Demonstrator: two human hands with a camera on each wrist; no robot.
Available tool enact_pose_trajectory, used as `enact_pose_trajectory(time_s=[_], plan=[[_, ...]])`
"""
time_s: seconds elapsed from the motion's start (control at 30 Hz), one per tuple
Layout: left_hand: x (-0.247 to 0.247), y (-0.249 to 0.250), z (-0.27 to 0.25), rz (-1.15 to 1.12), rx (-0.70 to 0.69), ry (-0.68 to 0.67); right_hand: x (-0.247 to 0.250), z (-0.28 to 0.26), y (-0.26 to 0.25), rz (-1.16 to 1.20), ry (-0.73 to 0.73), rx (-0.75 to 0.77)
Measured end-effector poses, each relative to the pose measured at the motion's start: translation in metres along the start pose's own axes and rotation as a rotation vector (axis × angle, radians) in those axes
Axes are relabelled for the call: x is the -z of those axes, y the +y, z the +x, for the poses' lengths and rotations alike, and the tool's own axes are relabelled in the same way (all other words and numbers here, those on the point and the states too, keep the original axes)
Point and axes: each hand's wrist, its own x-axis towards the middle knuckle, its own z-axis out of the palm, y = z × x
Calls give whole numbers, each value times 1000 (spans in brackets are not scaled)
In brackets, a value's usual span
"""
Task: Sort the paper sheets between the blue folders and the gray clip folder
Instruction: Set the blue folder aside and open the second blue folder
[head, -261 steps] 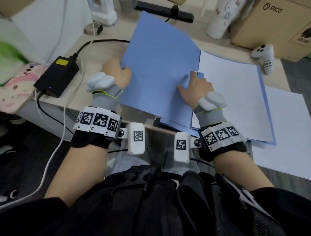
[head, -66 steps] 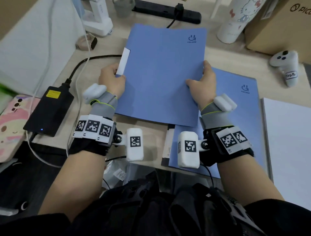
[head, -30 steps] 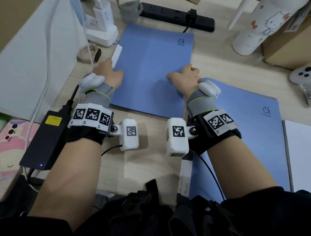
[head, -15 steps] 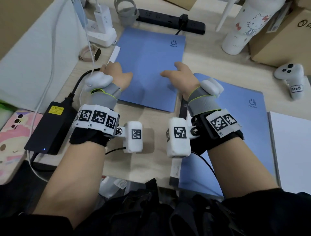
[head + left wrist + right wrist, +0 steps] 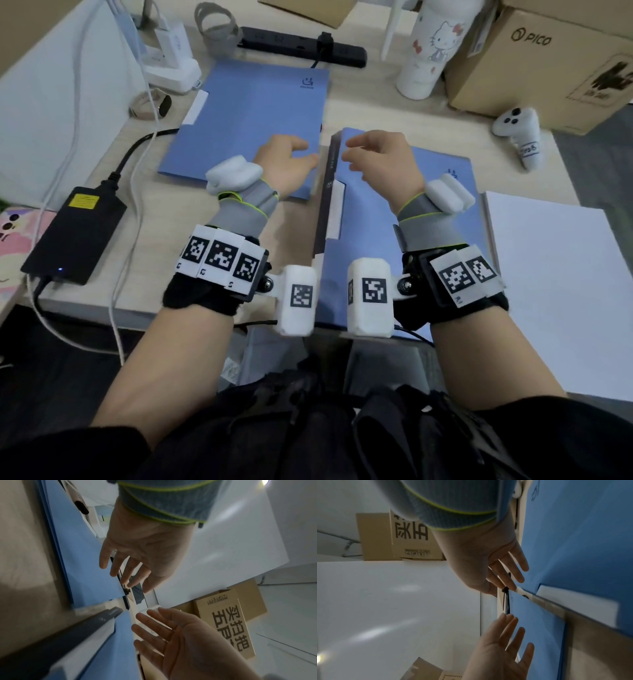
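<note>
Here, my left hand (image 5: 286, 161) and right hand (image 5: 380, 157) hover empty, fingers loose, between the far blue folder (image 5: 253, 116) and the near blue folder (image 5: 387, 219), which I judge must be opened next for the paper sheets (image 5: 555, 291) beside it.

far folder (image 5: 246, 116) lies left on the desk (image 5: 164, 240) | near folder (image 5: 404, 222) just right of it, closer in | paper stack (image 5: 555, 274) right again | power strip (image 5: 301, 48) behind | adapter (image 5: 75, 233) far left
</note>
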Motion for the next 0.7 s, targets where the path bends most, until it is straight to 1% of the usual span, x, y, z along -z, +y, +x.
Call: enact_pose_trajectory(time_s=[0.13, 0.27, 0.4, 0.47, 0.57, 0.63, 0.7], plan=[[-19, 12, -19, -60, -12, -55, 21, -13, 21, -45, 78, -9], [-37, 16, -29, -18, -24, -62, 39, -26, 43, -192, 143, -38], [-53, 18, -38, 77, -17, -28, 54, -34, 72, -422, 83, -140], [-59, 11, -36, 166, 6, -1, 58, -36, 82, -517, 50, -187], [-72, 1, -34, 340, 69, 47, 64, -44, 102, -574, 15, -261], [-78, -2, -34, 396, 97, 59, 67, -50, 111, -606, 17, -298], [-82, -3, -35, 419, 111, 73, 66, -55, 115, -637, 12, -298]])
